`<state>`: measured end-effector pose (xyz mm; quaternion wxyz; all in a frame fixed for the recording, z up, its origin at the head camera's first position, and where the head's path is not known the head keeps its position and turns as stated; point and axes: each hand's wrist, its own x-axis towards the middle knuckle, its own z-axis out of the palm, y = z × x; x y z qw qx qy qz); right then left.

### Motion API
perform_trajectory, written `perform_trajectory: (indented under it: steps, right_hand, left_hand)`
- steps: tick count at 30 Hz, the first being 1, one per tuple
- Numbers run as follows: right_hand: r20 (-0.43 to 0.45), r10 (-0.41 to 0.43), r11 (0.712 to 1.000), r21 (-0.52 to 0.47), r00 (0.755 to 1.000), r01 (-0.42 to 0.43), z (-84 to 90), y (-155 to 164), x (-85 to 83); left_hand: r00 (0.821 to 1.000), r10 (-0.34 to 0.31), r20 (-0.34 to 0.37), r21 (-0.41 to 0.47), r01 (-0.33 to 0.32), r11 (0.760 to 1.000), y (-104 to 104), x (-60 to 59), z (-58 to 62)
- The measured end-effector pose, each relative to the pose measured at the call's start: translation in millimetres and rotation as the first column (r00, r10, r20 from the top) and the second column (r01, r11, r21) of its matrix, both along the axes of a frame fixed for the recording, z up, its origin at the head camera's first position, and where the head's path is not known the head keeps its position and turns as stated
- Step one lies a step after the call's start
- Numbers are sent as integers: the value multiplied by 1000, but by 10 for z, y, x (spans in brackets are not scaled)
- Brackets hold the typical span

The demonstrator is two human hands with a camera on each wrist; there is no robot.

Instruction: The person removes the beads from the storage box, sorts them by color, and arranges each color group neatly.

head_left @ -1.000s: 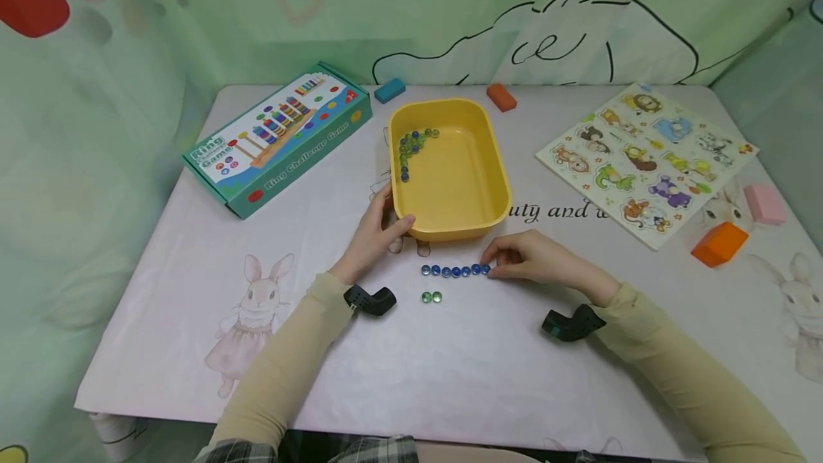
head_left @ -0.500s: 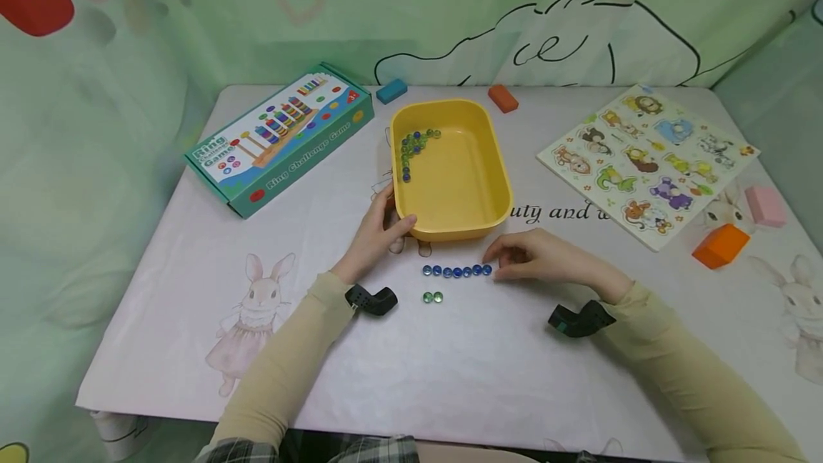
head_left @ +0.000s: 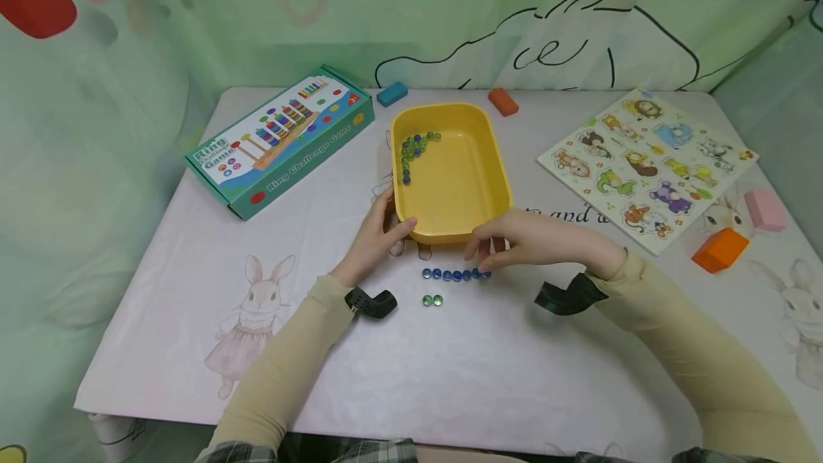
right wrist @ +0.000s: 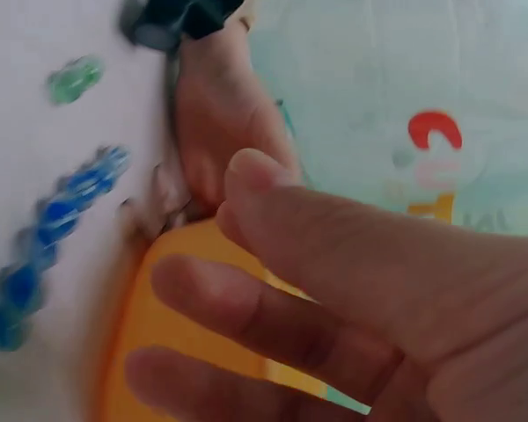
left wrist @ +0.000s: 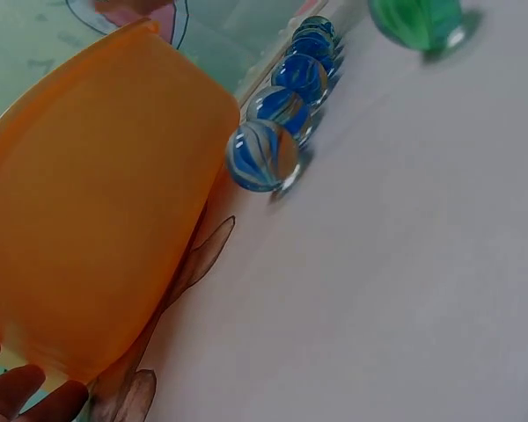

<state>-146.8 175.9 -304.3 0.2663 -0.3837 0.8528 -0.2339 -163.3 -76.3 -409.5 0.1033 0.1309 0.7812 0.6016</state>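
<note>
A yellow tray (head_left: 450,236) stands mid-table with several blue and green marbles (head_left: 411,148) in its far-left corner. My left hand (head_left: 379,231) grips the tray's near-left corner, thumb over the rim; its fingertips (left wrist: 18,396) show under the tray (left wrist: 88,220). In front of the tray lies a row of blue marbles (head_left: 453,274), also close up (left wrist: 264,156), and two green marbles (head_left: 432,300) nearer me. My right hand (head_left: 508,243) hovers over the row's right end by the tray's near rim, fingers loose (right wrist: 334,281), with nothing seen in it.
A ring game box (head_left: 279,138) lies at the left, an animal puzzle board (head_left: 646,163) at the right. Small blocks are scattered about: blue (head_left: 391,93) and orange-red (head_left: 502,101) behind the tray, orange (head_left: 719,249) and pink (head_left: 764,209) near the right edge.
My right hand has lifted from the right end of the blue row and moved left and up toward the tray's near rim. The left hand and the marbles stay put.
</note>
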Motion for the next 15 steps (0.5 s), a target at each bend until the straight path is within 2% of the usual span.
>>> perform_trajectory:
  steps: [3,7,10,15]
  right_hand:
    - [-31,38,999,-9,999,-38,114,-131,-60]
    - [-62,47,998,-37,997,-50,199,-272,-231]
    - [-59,11,999,-34,998,-13,184,-346,-418]
    - [-6,-83,997,-4,997,83,102,-412,-732]
  left_hand:
    - [1000,2,4,-1,-2,1000,2,2,-3]
    - [1000,0,-6,4,0,1000,-2,-1,-10]
    - [1000,-4,-20,8,4,1000,-13,-4,-17]
    - [1000,-13,-23,0,13,1000,-15,-10,-21]
